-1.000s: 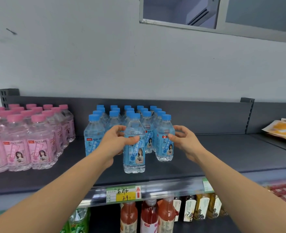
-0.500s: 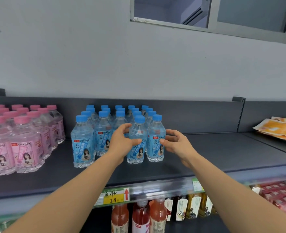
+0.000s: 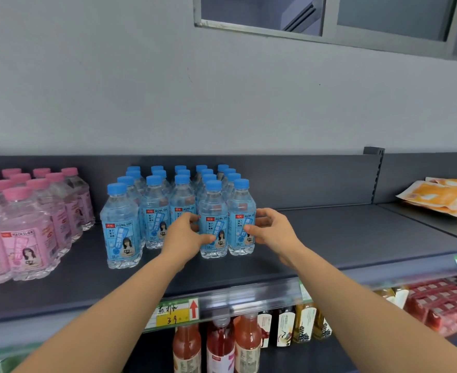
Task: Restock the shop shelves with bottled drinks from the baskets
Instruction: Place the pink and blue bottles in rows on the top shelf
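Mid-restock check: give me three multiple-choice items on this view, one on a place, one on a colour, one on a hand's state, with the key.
1. Where do the pink-capped bottles stand relative to the blue-capped bottles?
A. To their right
B. To their left
C. On the shelf below

2. What colour is the arrow on the price tag?
A. Red
B. Green
C. Black

3. What is the left hand doing?
A. Hanging empty below the shelf
B. Lifting a pink-capped bottle
C. Gripping a front-row blue-capped bottle that stands on the top shelf

Key: 1 B, the pink group fills the shelf's left end. 2 A, a red arrow points up beside the tag's yellow part. 3 C, its thumb and fingers curl round that bottle's label, while the right hand grips the end bottle beside it.
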{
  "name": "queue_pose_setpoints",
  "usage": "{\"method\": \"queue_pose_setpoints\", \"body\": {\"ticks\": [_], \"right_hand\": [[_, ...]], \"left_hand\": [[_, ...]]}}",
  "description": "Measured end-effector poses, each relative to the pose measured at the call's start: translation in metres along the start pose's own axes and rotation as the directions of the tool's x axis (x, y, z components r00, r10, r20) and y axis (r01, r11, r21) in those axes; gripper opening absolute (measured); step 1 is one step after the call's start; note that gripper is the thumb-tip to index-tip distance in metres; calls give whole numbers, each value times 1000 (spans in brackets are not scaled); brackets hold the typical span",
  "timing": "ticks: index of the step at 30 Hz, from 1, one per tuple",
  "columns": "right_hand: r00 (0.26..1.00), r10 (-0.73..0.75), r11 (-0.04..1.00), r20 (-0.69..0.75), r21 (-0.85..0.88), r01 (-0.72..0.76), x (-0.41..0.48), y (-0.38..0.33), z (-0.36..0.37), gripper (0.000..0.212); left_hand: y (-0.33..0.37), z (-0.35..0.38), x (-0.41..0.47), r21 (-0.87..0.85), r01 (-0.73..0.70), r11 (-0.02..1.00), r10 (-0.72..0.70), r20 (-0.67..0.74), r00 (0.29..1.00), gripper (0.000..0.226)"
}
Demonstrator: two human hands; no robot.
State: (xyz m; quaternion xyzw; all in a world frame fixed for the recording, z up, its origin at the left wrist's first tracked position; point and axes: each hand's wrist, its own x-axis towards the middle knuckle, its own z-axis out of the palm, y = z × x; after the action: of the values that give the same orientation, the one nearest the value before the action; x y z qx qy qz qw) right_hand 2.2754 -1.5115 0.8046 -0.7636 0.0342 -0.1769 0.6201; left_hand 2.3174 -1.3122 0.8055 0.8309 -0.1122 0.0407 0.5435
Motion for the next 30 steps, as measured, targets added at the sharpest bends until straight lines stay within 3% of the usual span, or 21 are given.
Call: {"method": "queue_pose_setpoints", "body": {"ticks": [10,14,17,20,23,30], "right_hand": [[997,-7,993,-72,-121,-2,1,3,4,39],[995,-23,961,-97,-276,-5,-5,1,3,43],[988,-97,876,-118,-482,28,-19,0,-6,44],[954,-285,686,-92,-715,136,-42,-4,-25,33],[914,-403,533,-50,-825,190,-69,-4,-50,30],[914,-397,456,-81,-882,120,-154,31,-119,26]], "left_hand": [[1,7,-2,38,-15,999,16,-36,999,59],[3,7,-10,127,-44,991,50,-44,998,67],[9,8,-22,215,-82,973,106,-102,989,76],[19,14,-38,309,-147,940,202,-153,967,86],[31,26,-60,374,-247,894,331,-180,926,77],[36,86,-133,394,-454,799,496,-4,868,50]]}}
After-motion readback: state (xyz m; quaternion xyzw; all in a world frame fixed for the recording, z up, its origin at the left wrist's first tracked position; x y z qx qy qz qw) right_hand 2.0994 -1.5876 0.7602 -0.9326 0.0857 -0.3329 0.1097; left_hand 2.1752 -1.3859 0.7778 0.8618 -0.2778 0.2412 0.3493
